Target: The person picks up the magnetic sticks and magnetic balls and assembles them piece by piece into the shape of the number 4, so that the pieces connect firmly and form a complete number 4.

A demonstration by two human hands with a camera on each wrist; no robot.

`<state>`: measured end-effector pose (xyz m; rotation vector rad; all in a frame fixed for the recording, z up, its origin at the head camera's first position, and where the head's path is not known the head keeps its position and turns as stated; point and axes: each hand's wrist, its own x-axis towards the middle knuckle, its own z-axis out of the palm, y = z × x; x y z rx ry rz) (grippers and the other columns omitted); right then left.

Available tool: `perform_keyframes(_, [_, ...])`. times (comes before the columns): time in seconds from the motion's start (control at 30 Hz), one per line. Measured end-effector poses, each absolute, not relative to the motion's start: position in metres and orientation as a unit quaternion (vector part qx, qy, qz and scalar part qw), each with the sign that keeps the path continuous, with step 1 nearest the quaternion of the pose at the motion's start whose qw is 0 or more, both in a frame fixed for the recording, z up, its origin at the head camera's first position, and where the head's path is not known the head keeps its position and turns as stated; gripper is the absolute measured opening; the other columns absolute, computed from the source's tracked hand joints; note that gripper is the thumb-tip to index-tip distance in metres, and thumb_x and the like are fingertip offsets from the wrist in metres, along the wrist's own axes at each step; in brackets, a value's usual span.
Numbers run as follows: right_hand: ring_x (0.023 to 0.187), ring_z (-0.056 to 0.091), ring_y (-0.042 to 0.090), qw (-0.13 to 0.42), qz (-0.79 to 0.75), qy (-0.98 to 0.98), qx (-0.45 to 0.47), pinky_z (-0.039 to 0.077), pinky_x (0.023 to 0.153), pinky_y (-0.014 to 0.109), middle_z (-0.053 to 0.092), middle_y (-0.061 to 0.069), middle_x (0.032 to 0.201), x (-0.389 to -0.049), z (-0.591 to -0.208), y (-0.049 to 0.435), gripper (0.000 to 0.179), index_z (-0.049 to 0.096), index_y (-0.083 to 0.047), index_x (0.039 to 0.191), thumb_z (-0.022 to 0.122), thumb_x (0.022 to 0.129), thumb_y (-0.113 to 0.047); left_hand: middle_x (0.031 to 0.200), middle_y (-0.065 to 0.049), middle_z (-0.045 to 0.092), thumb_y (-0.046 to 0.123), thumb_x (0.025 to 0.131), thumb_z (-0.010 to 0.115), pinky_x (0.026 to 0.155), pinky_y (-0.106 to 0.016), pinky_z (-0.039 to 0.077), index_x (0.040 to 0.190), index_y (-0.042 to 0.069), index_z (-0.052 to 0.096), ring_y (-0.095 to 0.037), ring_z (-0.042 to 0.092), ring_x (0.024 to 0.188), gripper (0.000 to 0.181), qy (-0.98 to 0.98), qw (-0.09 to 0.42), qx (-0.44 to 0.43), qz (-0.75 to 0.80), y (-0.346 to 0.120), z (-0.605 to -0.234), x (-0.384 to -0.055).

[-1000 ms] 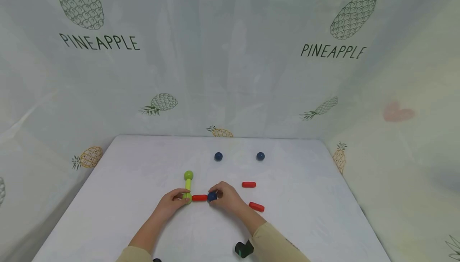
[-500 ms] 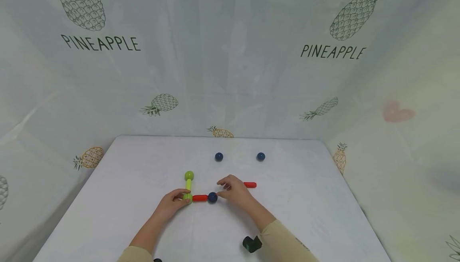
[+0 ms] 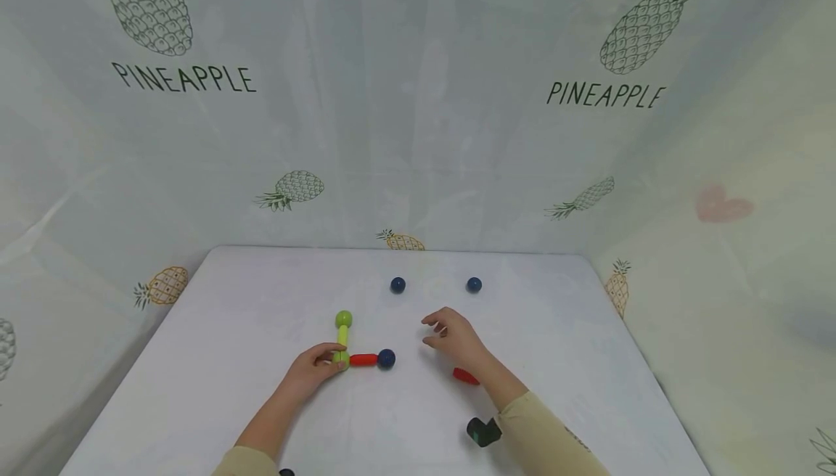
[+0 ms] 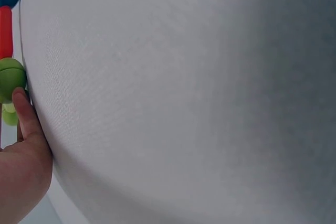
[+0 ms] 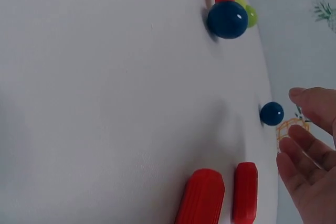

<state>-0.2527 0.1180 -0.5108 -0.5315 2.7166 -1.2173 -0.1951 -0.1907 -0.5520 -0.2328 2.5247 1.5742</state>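
My left hand (image 3: 312, 374) pinches the near green ball (image 3: 345, 361) of a joined toy piece. From that ball a light green rod (image 3: 342, 335) runs back to another green ball (image 3: 343, 318). A red rod (image 3: 363, 360) leads right from it to a blue ball (image 3: 387, 358). The left wrist view shows a fingertip against the green ball (image 4: 11, 80). My right hand (image 3: 460, 339) hovers with parted, loosely bent fingers and holds nothing. Near it lie two loose red rods, a nearer one (image 5: 202, 198) and a farther one (image 5: 245, 192); the head view hides the farther one behind the hand.
Two loose blue balls lie toward the back of the white table (image 3: 274, 280), one at the middle (image 3: 398, 285) and one farther right (image 3: 474, 284). A dark device (image 3: 483, 432) sits by the right sleeve. A pineapple-print curtain (image 3: 418, 135) surrounds the table.
My right hand has let go of the blue ball on the red rod and moved right and back, over the farther loose red rod. My left hand keeps its place on the green ball.
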Motion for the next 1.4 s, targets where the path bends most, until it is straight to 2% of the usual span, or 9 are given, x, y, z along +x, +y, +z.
perform_keyframes(0.17, [0.091, 0.058, 0.023, 0.053, -0.39, 0.904, -0.165, 0.051, 0.078, 0.032, 0.061, 0.007, 0.104, -0.255, -0.511, 0.126, 0.031, 0.068, -0.006, 0.115, 0.076, 0.085, -0.012, 0.104, -0.007, 0.059, 0.021, 0.083, 0.078, 0.07, -0.032, 0.044, 0.115, 0.012, 0.07, -0.022, 0.051, 0.086, 0.034, 0.847, 0.081, -0.079, 0.52, -0.191, -0.551, -0.195])
perform_keyframes(0.37, [0.089, 0.056, 0.019, 0.052, -0.367, 0.916, -0.152, 0.05, 0.077, 0.032, 0.061, 0.005, 0.103, -0.261, -0.516, 0.134, 0.03, 0.069, -0.008, 0.113, 0.077, 0.083, -0.01, 0.105, -0.006, 0.06, 0.019, 0.084, 0.077, 0.07, -0.032, 0.044, 0.114, 0.012, 0.07, -0.022, 0.051, 0.086, 0.032, 0.848, 0.082, -0.081, 0.518, -0.191, -0.551, -0.195])
perform_keyframes(0.6, [0.094, 0.056, 0.021, 0.049, -0.339, 0.929, -0.141, 0.05, 0.082, 0.037, 0.06, 0.0, 0.1, -0.271, -0.524, 0.145, 0.027, 0.071, -0.011, 0.107, 0.079, 0.081, -0.008, 0.105, -0.006, 0.06, 0.02, 0.084, 0.078, 0.071, -0.032, 0.044, 0.114, 0.013, 0.07, -0.021, 0.051, 0.086, 0.032, 0.853, 0.081, -0.079, 0.509, -0.19, -0.551, -0.196])
perform_keyframes(0.87, [0.097, 0.056, 0.023, 0.069, -0.325, 0.934, -0.128, 0.05, 0.085, 0.039, 0.061, 0.001, 0.099, -0.274, -0.527, 0.151, 0.024, 0.073, -0.012, 0.099, 0.08, 0.078, -0.004, 0.105, -0.006, 0.06, 0.018, 0.084, 0.077, 0.071, -0.032, 0.044, 0.114, 0.012, 0.07, -0.021, 0.051, 0.085, 0.031, 0.85, 0.081, -0.082, 0.513, -0.191, -0.55, -0.195])
perform_keyframes(1.4, [0.088, 0.054, 0.02, 0.104, -0.321, 0.934, -0.12, 0.05, 0.08, 0.037, 0.059, 0.0, 0.094, -0.274, -0.533, 0.149, 0.031, 0.074, -0.015, 0.101, 0.074, 0.078, 0.006, 0.103, -0.006, 0.06, 0.018, 0.083, 0.078, 0.069, -0.031, 0.044, 0.113, 0.012, 0.07, -0.021, 0.052, 0.083, 0.032, 0.847, 0.078, -0.079, 0.52, -0.191, -0.552, -0.196])
